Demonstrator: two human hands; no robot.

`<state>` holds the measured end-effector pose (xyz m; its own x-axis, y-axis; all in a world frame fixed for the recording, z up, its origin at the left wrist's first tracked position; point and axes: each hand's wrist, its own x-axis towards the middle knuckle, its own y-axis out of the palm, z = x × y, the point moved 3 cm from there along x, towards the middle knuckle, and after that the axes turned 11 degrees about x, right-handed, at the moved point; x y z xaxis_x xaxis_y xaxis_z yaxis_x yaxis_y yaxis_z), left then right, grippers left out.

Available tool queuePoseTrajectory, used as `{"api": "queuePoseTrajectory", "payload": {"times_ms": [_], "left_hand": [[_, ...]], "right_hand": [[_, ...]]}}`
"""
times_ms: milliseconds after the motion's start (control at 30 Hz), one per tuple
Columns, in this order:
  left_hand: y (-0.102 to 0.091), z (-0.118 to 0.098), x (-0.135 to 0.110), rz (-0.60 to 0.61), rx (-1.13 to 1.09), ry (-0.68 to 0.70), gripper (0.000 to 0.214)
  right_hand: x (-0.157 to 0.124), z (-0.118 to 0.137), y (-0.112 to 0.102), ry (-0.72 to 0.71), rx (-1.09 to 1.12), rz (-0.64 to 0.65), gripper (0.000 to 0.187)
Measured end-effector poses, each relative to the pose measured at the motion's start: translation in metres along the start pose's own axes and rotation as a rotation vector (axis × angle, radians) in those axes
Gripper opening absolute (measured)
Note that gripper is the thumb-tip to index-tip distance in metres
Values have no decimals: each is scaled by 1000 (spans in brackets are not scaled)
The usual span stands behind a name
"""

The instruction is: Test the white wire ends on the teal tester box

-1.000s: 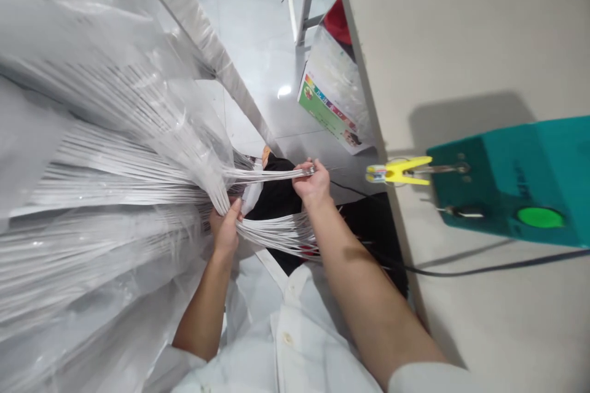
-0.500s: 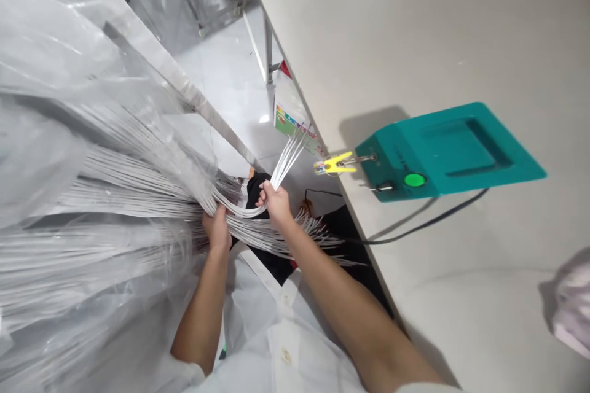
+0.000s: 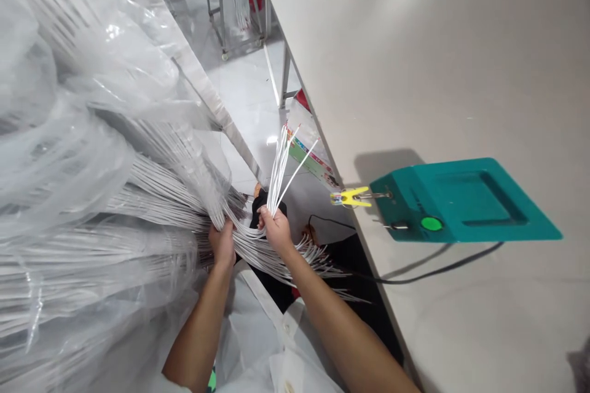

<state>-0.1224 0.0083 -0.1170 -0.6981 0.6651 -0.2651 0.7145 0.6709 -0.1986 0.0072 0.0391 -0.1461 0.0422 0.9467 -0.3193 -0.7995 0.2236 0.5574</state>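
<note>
A large mass of long white wires (image 3: 157, 178) runs from the left, partly under clear plastic sheeting, across to my lap. My left hand (image 3: 222, 242) is closed around the wires near where they leave the plastic. In my right hand (image 3: 276, 228) is a small bunch of white wires (image 3: 278, 172), its reddish tips pointing up and one wire splayed to the right. Below my right hand, the loose ends of the other wires (image 3: 318, 258) fan out over my dark-clothed lap.
To the right stands a pale table (image 3: 442, 86) carrying a teal device (image 3: 465, 199) with a green button, a yellow clip (image 3: 353, 196) and a black cable (image 3: 442, 270). Plastic sheeting (image 3: 69, 129) fills the left. A wheeled metal rack (image 3: 221, 6) is further back.
The view has tilted, so the table and device sit lower. The bunch in my right hand stands more upright, with one wire now apart from it. Both hands keep their hold.
</note>
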Motion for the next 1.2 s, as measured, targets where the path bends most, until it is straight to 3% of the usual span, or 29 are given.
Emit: {"api": "queuePoseTrajectory", "payload": {"times_ms": [333,633,967,1200], "left_hand": [[-2,1,0,6,-5,0,32],[-3,4,1,12,0,13,32],[-7,5,0,3,11,4,30],[-6,11,5,1,83,5,27]], "right_hand": [[-4,8,4,-22,-59,37,24],[-2,0,0,19,27,38,26],[-7,8,-5,250,203,245,30],[-8,-6,-23,347,262,239,29]]}}
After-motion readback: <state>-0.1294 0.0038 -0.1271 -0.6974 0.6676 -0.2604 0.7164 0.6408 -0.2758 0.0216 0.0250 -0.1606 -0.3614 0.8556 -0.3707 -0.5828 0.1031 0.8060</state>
